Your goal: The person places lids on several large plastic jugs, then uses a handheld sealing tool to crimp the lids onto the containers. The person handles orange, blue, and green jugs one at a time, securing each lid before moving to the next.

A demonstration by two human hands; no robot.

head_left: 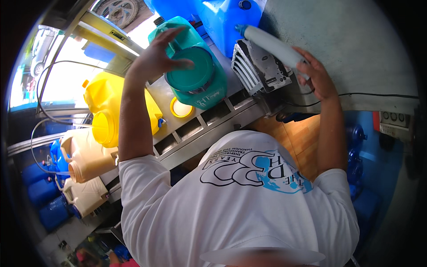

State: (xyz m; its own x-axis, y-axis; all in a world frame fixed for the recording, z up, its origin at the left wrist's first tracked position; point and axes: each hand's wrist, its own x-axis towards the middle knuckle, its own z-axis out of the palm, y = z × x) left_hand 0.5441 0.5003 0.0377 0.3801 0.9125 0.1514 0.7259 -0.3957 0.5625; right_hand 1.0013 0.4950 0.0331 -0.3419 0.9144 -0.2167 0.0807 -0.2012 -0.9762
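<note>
My right hand (318, 75) is closed round the near end of a long whitish tube-shaped tool (273, 44) with a blue-green tip. The tool slants up and left, its tip close to a blue water jug (231, 24). Fingers spread and holding nothing, my left hand (155, 58) is over the left side of a green water container (215, 86). That container carries a wide round green cap (193, 69), and my thumb overlaps the cap in view; whether it touches I cannot tell. A yellow ring-shaped lid with a pale middle (181, 108) lies near the container's base.
A yellow jug (151, 104) stands left of the green container, with beige jugs (89, 151) farther left. The metal counter (200, 120) has slots along its front. A worn metal box with vents (262, 66) sits at its right end. A thin hose (40, 89) loops at left.
</note>
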